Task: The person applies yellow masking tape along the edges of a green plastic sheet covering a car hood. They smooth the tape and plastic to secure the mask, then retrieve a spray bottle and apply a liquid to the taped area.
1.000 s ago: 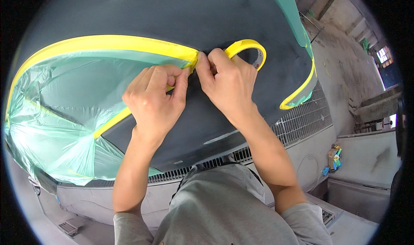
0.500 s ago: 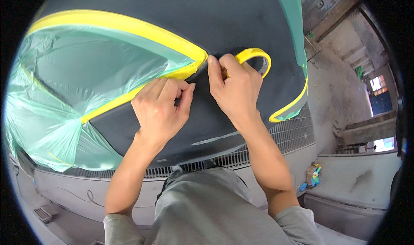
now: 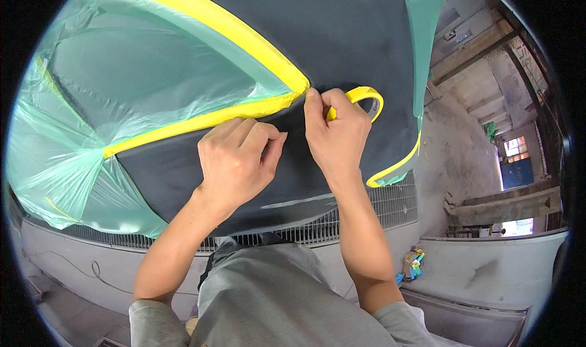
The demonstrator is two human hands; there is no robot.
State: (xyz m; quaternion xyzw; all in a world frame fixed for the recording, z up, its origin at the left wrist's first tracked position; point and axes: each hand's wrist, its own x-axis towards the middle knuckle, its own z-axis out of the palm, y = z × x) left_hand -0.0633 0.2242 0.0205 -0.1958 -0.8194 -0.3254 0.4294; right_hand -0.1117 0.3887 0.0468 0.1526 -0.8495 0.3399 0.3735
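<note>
A dark grey car body panel (image 3: pixel 360 35) lies before me, its left part under green translucent masking film (image 3: pixel 159 66). Yellow masking tape (image 3: pixel 238 32) edges the film in two strips that meet at a pointed corner. My right hand (image 3: pixel 337 136) is closed on a roll of yellow masking tape (image 3: pixel 379 102), which sticks out beyond its fingers. Its thumb tip is by the taped corner. Just below the lower strip, my left hand (image 3: pixel 238 157) is curled, thumb and forefinger close together; whatever they hold, if anything, is hidden.
More green film (image 3: pixel 424 41) and a yellow tape edge (image 3: pixel 397 167) run down the panel's right side. Below the panel lies a floor grating (image 3: pixel 397 206). A small heap of green, yellow and blue items (image 3: pixel 413 263) rests on the floor at right. A thin hose (image 3: pixel 96 269) trails at lower left.
The view has shifted a little, with the tape corner now lower and further right. My left hand sits slightly apart from the lower tape strip; my right hand keeps the roll at the corner.
</note>
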